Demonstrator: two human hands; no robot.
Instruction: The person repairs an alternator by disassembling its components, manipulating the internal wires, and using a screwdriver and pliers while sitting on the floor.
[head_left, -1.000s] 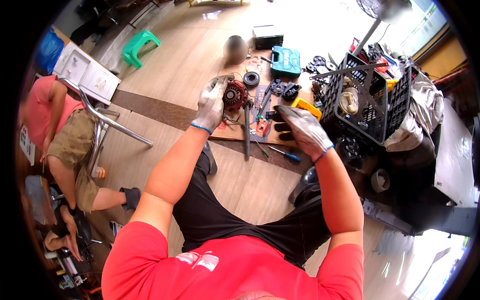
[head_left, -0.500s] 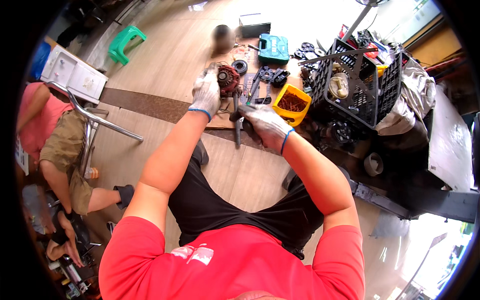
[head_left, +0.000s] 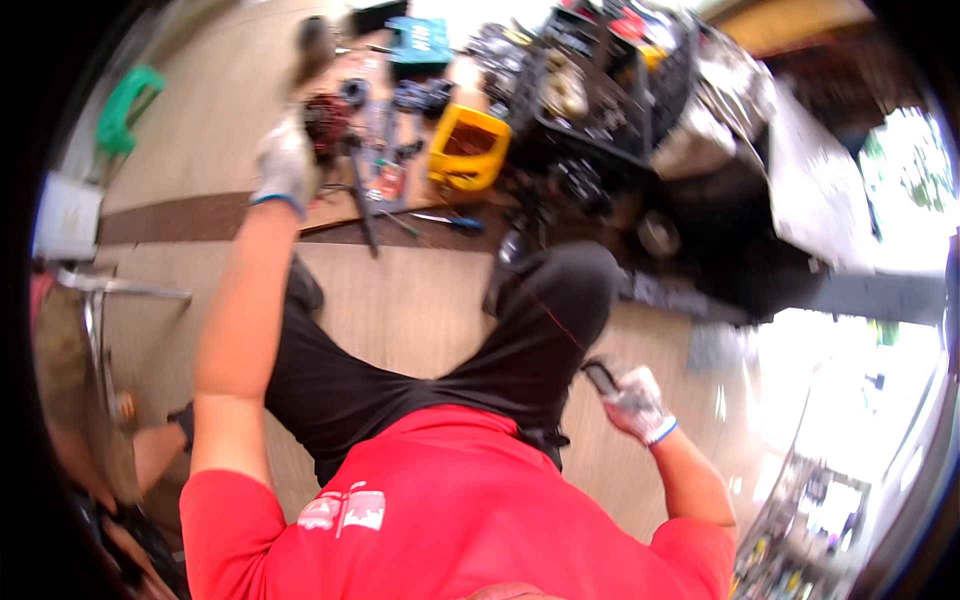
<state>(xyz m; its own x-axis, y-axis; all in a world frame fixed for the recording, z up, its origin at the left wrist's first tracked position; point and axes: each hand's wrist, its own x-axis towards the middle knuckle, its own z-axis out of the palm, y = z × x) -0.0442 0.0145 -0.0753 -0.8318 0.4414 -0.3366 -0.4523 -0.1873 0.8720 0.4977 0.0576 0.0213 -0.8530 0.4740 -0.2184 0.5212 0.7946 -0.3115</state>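
My left hand point(head_left: 284, 168), in a white knitted glove with a blue cuff, is closed at the side of a round, reddish copper-wound motor part point(head_left: 325, 122). Motion blur hides exactly how its fingers lie on it. Out to my right, low beside my knee, my gloved right hand point(head_left: 638, 405) is closed around a short dark tool point(head_left: 600, 377); its kind is not clear. A dark metal bar point(head_left: 363, 200) leans or lies just below the motor part, touched by neither hand.
Past the motor part lie a teal case point(head_left: 418, 42) and a dark ring point(head_left: 353, 92). A yellow cut-open container point(head_left: 470, 150) holds brownish scraps. Black crates point(head_left: 600, 130) with parts stand to the right. A blue-handled screwdriver point(head_left: 455, 221) lies nearer me; a green stool point(head_left: 128, 108) stands far left.
My right hand has swung away from the motor part, out to the right and back toward me, with the dark tool. My left hand stays at the motor part. The whole view has turned right.
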